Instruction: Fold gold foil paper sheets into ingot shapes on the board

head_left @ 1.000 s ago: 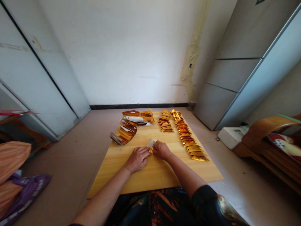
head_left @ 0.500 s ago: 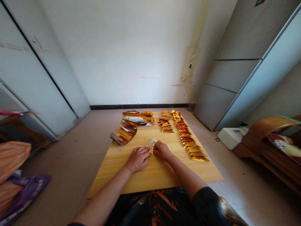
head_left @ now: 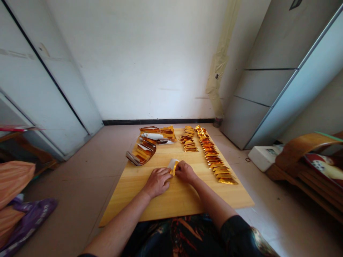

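A small sheet of gold foil paper, white on one face and partly folded, lies near the middle of the wooden board. My left hand presses its left edge down with bent fingers. On the other side, my right hand pinches the right edge between closed fingers. A long row of folded gold foil pieces runs along the board's right side. Beside it lies a shorter row of gold folded pieces. My fingers hide part of the sheet.
At the back left of the wooden board lie stacks of gold foil sheets and a curled bundle of sheets. A fridge and a white box stand to the right. Bags rest at the left.
The right hand has shifted very slightly, and the gold flap under its fingers looks a little changed. The rows and stacks have stayed put.
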`<state>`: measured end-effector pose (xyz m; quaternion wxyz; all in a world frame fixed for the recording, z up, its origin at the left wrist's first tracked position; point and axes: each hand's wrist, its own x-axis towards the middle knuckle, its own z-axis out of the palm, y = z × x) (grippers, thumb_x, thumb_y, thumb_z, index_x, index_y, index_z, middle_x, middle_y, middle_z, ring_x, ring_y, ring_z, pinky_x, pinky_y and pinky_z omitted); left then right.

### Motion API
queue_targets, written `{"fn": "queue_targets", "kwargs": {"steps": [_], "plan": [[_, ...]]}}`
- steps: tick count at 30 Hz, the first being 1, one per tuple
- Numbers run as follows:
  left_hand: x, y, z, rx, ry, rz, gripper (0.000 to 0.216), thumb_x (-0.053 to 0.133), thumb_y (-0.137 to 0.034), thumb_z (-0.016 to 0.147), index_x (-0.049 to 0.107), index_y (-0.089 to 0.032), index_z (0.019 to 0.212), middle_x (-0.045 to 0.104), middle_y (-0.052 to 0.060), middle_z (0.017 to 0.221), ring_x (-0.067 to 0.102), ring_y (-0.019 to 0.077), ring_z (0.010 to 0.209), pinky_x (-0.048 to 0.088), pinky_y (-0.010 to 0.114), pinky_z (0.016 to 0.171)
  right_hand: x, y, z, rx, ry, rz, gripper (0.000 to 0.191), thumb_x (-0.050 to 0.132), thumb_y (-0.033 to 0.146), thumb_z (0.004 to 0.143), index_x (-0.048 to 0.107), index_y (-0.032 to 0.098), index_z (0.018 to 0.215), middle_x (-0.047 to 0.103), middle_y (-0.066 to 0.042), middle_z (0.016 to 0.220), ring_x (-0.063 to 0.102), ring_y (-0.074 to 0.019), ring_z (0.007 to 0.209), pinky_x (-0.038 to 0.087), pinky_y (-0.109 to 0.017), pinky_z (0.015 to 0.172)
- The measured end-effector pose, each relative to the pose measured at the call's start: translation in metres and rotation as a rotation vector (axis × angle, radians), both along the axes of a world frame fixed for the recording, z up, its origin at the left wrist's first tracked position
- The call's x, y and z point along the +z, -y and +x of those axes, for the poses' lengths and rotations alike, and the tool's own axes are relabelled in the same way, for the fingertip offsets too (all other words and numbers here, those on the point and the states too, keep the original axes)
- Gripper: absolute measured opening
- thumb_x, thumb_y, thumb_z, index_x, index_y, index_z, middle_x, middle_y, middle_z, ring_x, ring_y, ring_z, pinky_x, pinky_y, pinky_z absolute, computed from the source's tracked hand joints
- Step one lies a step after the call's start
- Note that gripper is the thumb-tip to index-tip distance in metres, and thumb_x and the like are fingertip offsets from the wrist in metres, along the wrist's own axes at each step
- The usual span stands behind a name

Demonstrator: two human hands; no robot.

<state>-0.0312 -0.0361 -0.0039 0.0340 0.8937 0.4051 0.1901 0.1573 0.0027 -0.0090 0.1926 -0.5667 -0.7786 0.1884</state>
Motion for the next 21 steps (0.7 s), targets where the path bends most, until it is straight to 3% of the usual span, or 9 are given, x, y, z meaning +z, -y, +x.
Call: {"fn": "queue_targets", "kwargs": {"steps": [3,6,12,16,21], "plan": [[-0.004,-0.003,0.003,0.028,0.013,0.02,0.022,0.056,-0.023,0.078,0.066,-0.028,0.097,0.064,0.003,0.117,0.055,0.0213,0.109,0.042,0.038,0.092,0.003,0.002,-0.003,-0.014,0.046,-0.001,0.007,0.061,0.017,0.073,0.063,0.018,0.08,0.061,-0.003,0.088,0.056,-0.013,0.078,0.039,-0.021,0.067],[-0.008,-0.005,0.008,0.07,0.033,0.041,0.013,0.055,-0.025,0.082,0.067,-0.027,0.086,0.067,0.002,0.108,0.057,0.0195,0.103,0.041,0.037,0.088,0.004,0.002,-0.001,0.013,0.096,0.008,0.014,0.053,0.011,0.077,0.064,0.018,0.083,0.062,-0.004,0.092,0.056,-0.0125,0.08,0.038,-0.021,0.069],[-0.005,-0.009,0.023,0.181,0.051,0.019,0.009,0.058,-0.022,0.08,0.064,-0.022,0.074,0.067,0.001,0.09,0.057,0.018,0.092,0.036,0.036,0.086,0.008,0.009,0.01,0.139,0.262,0.213,0.017,0.049,0.023,0.088,0.066,0.024,0.09,0.065,-0.004,0.099,0.05,-0.0191,0.098,0.035,-0.029,0.078],[-0.004,-0.009,0.03,0.277,0.064,-0.001,0.007,0.057,-0.019,0.079,0.062,-0.021,0.077,0.066,0.001,0.089,0.057,0.0176,0.09,0.034,0.036,0.085,0.013,0.019,0.012,0.163,0.313,0.217,0.018,0.048,0.024,0.089,0.065,0.025,0.094,0.066,-0.003,0.099,0.05,-0.0188,0.098,0.032,-0.031,0.081],[-0.007,-0.011,0.02,0.236,0.091,0.046,0.019,0.052,-0.01,0.079,0.064,-0.024,0.083,0.067,0.001,0.098,0.054,0.0188,0.102,0.032,0.038,0.091,0.02,0.034,0.004,0.143,0.357,0.214,0.018,0.049,0.027,0.087,0.066,0.022,0.088,0.066,-0.006,0.095,0.052,-0.0198,0.095,0.032,-0.032,0.08]]}}
